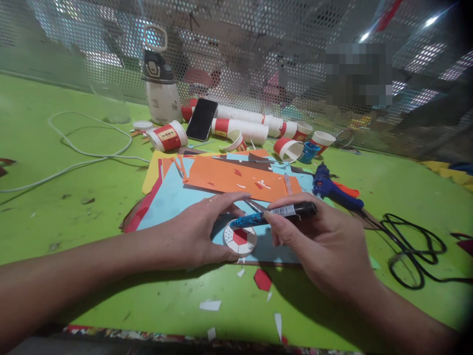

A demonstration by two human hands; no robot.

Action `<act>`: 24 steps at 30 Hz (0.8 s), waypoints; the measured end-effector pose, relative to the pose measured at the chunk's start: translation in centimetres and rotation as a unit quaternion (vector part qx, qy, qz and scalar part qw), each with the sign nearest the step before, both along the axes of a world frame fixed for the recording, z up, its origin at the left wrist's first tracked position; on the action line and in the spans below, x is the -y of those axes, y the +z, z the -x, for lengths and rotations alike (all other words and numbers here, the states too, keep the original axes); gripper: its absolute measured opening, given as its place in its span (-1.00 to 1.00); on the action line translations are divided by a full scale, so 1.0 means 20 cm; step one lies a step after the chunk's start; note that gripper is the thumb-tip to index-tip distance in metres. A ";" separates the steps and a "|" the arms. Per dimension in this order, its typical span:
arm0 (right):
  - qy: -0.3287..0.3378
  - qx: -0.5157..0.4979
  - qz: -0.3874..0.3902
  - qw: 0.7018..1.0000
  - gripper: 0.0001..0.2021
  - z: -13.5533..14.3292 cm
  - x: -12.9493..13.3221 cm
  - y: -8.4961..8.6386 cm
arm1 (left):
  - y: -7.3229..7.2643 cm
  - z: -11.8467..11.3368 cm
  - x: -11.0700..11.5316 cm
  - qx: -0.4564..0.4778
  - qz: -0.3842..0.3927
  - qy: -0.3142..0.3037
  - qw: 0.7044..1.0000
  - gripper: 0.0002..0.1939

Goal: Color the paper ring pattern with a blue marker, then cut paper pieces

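My left hand (195, 229) steadies a round white disc (241, 248) between thumb and fingers, low over light blue paper (166, 204). On the disc is a red hexagon with black lines running out to the rim, and small dots fill the section at its left. A marker pen (254, 218), blue-patterned with a black end, is gripped in my right hand (325, 241). Its tip meets the disc's upper left, or hovers just over it. Beyond my fingers lies orange card (210, 175) strewn with scraps. A red paper hexagon (262, 279) rests on the green table nearer me.
A blue glue gun (338, 190) with a coiled black cord (410, 246) lies at right. Paper cups (168, 136), a phone (202, 120) and a bottle (162, 96) stand or lie toward the back, before a perforated metal screen (236, 44). A white cable (84, 167) crosses the left side.
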State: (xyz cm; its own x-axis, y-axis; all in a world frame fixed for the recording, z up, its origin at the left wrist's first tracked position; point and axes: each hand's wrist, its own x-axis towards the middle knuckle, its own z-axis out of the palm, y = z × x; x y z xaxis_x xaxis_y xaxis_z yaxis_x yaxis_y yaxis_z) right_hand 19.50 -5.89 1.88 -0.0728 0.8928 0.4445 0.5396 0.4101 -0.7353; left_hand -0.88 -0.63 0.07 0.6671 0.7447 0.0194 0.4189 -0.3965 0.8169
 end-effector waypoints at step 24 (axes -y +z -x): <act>-0.033 0.029 -0.054 0.998 -0.93 -0.01 0.01 -0.01 | 0.02 -0.01 0.01 0.002 0.014 0.004 1.000 -0.23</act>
